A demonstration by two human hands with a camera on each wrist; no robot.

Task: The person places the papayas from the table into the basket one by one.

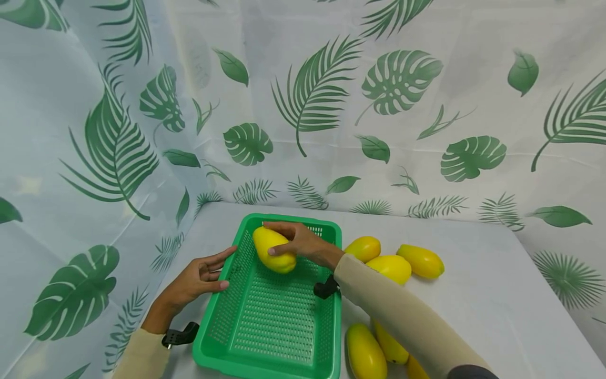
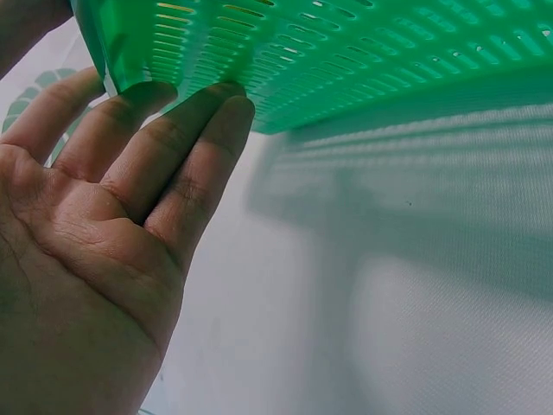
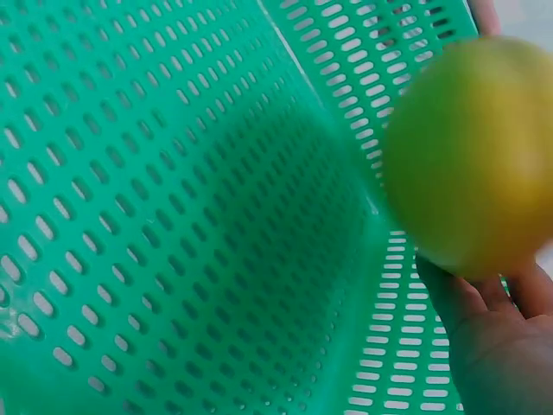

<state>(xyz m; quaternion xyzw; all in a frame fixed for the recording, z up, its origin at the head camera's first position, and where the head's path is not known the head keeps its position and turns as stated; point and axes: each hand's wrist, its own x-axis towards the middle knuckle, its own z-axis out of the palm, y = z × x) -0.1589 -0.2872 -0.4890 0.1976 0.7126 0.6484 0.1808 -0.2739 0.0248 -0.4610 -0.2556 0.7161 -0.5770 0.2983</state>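
Note:
A yellow papaya (image 1: 273,250) is held over the far-left part of a green plastic basket (image 1: 265,371) by my right hand (image 1: 300,242), thumb on the near side and fingers across the top. In the right wrist view the papaya (image 3: 475,160) shows a greenish end above the perforated floor. My left hand (image 1: 199,279) is at the basket's left rim. Its fingers are fairly straight, and in the left wrist view the fingertips (image 2: 229,108) touch the outside of the slotted wall.
Right of the basket lie several more papayas (image 1: 421,261), some partly hidden by my right sleeve (image 1: 402,310). They rest on a white-covered table (image 1: 492,295). Leaf-printed sheeting (image 1: 331,173) rises behind and along the left side.

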